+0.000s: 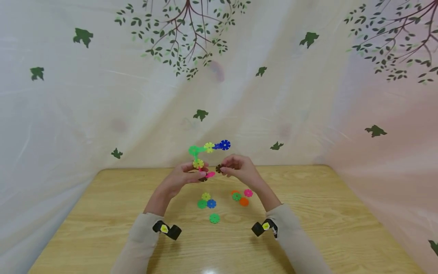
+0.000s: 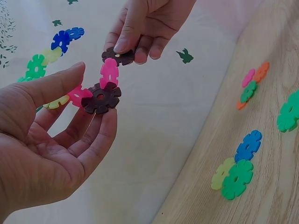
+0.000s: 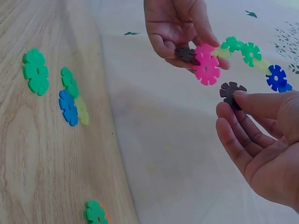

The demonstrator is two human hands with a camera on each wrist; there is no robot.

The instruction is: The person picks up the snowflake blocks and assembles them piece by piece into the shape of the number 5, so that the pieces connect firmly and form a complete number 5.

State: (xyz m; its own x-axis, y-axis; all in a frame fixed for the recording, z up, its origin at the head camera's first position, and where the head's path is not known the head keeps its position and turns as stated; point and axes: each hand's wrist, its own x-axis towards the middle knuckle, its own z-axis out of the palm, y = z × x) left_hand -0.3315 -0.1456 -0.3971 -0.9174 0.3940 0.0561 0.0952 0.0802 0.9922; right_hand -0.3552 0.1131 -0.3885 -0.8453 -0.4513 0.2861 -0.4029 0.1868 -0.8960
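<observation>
In the head view, from my distant post, I see the chain (image 1: 194, 150) of linked flower discs held up above the table (image 1: 308, 220). The left hand (image 1: 179, 177) grasps the chain at its pink part. The right hand (image 1: 243, 170), to the right of the chain, pinches a loose brown disc (image 1: 218, 169). On the table, below the chain, lie a blue disc (image 1: 211, 204) and, more to the right, an orange disc (image 1: 244, 202).

In the left wrist view, the loose brown disc shows behind a pink disc (image 2: 110, 72) of the chain; from this side I cannot tell if they touch. A second brown disc (image 2: 103, 99) sits in the chain, close to the left fingertips.

In the right wrist view, a gap appears between the loose brown disc and the chain, so I judge them apart. For the joining that seems in hand, I would set the disc crosswise to the pink one, match slot with slot, and press straight. I would support the pink disc near the joint, because the chain's long upper part may swing and loosen.
</observation>
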